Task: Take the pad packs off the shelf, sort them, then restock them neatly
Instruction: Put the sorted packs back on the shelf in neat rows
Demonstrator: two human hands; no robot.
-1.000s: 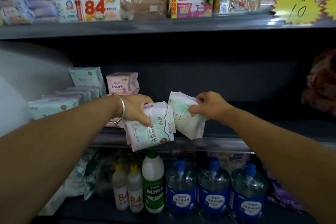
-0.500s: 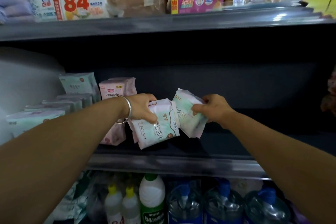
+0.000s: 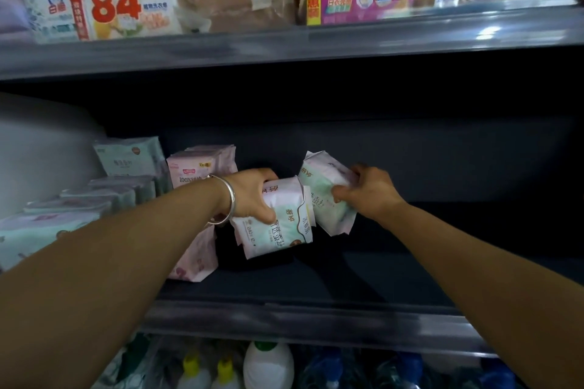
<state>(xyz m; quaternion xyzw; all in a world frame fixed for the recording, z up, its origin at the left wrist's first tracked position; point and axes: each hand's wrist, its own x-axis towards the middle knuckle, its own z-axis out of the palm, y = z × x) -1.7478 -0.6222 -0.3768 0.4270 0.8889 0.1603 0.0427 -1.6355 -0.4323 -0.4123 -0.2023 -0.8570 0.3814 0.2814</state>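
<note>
1. Step in hand, as judged: restocking. Two soft white-and-mint plastic pad packs are carried over the dark middle shelf (image 3: 410, 275), centre of frame.
2. Left hand (image 3: 252, 196): fingers and thumb curled round the nearer pad pack (image 3: 278, 224), held tilted just above the shelf board.
3. Right hand (image 3: 369, 193): fingers curled round the farther pad pack (image 3: 322, 186), which touches the nearer one.
4. Advice: set each pack upright, label outward, just beside the pink pad pack row (image 3: 202, 167) at centre left; lower one pack before releasing the other.
5. Sorted mint packs (image 3: 126, 158) lie at left.
</note>
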